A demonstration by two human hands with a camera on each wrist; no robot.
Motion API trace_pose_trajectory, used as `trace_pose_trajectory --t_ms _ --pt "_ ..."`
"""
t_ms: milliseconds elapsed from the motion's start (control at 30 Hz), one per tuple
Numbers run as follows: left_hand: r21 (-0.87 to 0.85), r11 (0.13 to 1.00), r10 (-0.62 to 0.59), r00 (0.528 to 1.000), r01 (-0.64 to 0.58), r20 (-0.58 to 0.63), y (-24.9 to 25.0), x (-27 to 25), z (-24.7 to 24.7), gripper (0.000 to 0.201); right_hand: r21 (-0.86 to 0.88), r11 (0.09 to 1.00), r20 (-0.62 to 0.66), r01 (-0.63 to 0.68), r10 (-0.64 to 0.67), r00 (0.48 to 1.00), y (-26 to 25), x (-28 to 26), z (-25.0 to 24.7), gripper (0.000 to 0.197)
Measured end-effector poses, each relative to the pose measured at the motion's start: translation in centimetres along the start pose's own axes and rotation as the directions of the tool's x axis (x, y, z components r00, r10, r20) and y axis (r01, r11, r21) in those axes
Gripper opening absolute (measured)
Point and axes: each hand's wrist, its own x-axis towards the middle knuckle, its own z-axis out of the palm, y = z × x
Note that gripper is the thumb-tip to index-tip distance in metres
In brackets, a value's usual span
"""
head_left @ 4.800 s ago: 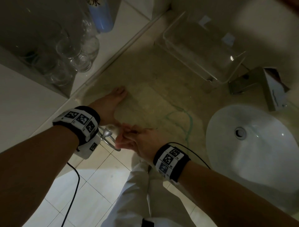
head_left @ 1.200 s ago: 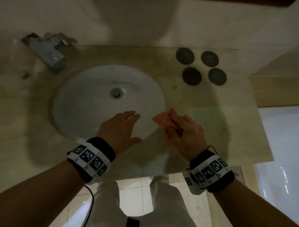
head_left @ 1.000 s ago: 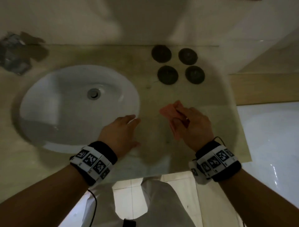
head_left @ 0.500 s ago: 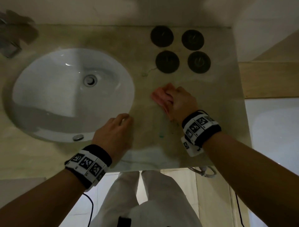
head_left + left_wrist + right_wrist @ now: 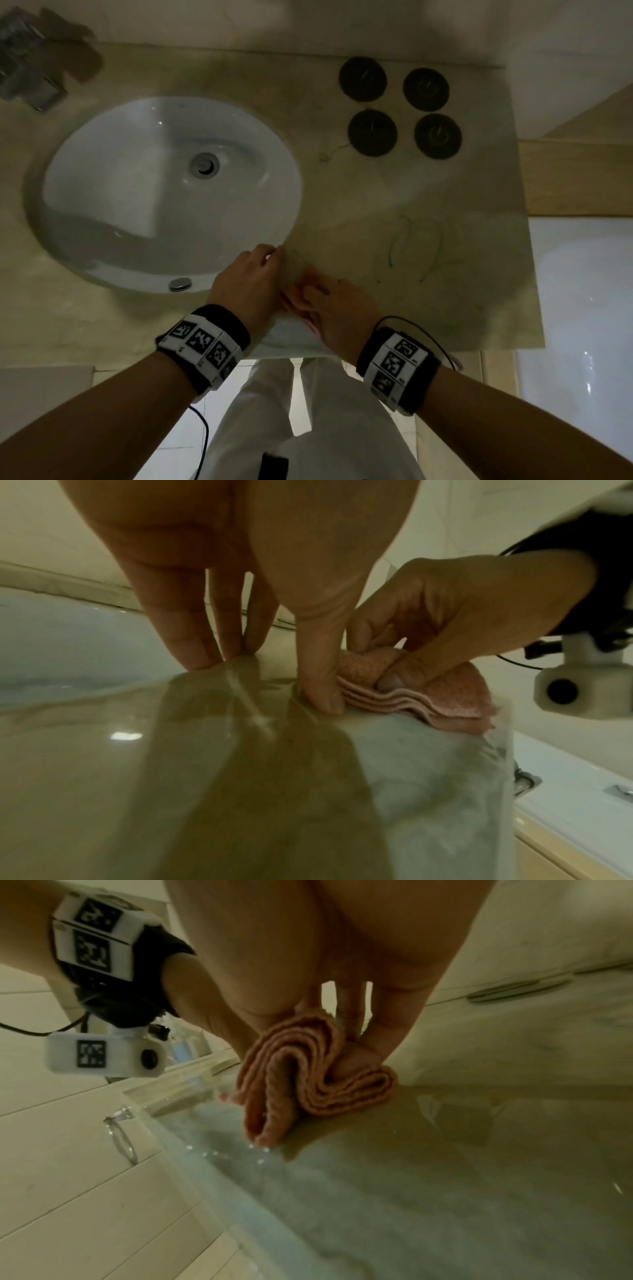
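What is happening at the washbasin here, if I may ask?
A person is wiping the stone counter beside the sink with a folded pink cloth, gripped in the right hand near the front edge. The left hand rests its fingertips on the counter next to the cloth. Green scribbles mark the counter further right.

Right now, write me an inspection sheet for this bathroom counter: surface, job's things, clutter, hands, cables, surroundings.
Surface: counter glossy, droplets near its front edge, green scribbles on it.
Job's things: folded pink cloth pressed on the counter.
Clutter: four dark round discs at the back.
Hands: right hand pinches the cloth; left hand rests straight fingertips on the counter, thumb against the cloth.
Cables: thin dark cable hangs below the left wrist; a second cable loops at the right wrist.
Surroundings: white sink at left, blurred faucet beyond it.
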Motion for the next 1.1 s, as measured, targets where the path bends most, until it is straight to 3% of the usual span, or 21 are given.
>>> trace_pose_trajectory --t_ms 167,267,333,433,533,733,833,900,1000,1100 --pt "0.022 0.989 0.149 0.985 -0.148 -0.086 0.5 0.2 0.6 0.048 0.080 0.990 -0.058 -0.114 0.119 0.991 1.1 0.2 -1.7 0.026" --pt "0.056 0.975 0.219 0.975 -0.217 -0.037 0.4 0.9 1.3 0.057 0.073 0.980 -0.149 -0.185 0.194 0.970 4.1 1.3 -3.8 0.024" --pt "0.078 0.971 0.229 0.973 -0.227 -0.018 0.3 1.0 1.2 0.060 0.081 0.964 -0.207 -0.254 0.265 0.942 6.6 2.0 -5.7 0.025" --pt "0.111 0.961 0.263 0.960 -0.251 -0.101 0.6 0.8 0.6 0.049 0.142 0.908 -0.204 -0.395 0.417 0.886 10.0 2.3 -8.5 0.047" --pt "0.152 0.955 0.277 0.952 -0.256 -0.132 0.8 0.7 0.4 0.057 0.109 0.868 -0.202 -0.485 0.497 0.844 13.0 2.0 -10.3 0.041" --pt "0.093 0.985 0.146 0.989 -0.148 0.028 0.7 0.9 0.5 0.080 0.114 0.874 -0.161 -0.472 0.485 0.859 12.8 0.5 -9.3 0.030" --pt "0.133 0.978 0.151 0.987 -0.158 0.062 1.1 1.1 0.6 0.078 0.180 0.936 -0.267 -0.301 0.341 0.901 9.0 -1.3 -7.6 0.031" --pt "0.122 0.978 0.164 0.985 -0.169 0.049 1.4 1.3 0.6 0.081 0.109 0.972 -0.315 -0.209 0.233 0.920 6.8 -2.5 -5.7 0.025" --pt "0.140 0.966 0.217 0.976 -0.215 0.004 2.4 1.7 0.6 0.085 0.095 0.972 -0.228 -0.213 0.229 0.946 5.7 -3.7 -2.6 0.015" --pt "0.166 0.951 0.270 0.962 -0.261 -0.031 4.0 2.5 0.5 0.086 0.098 0.971 -0.176 -0.217 0.231 0.957 5.7 -3.9 -1.9 0.021"
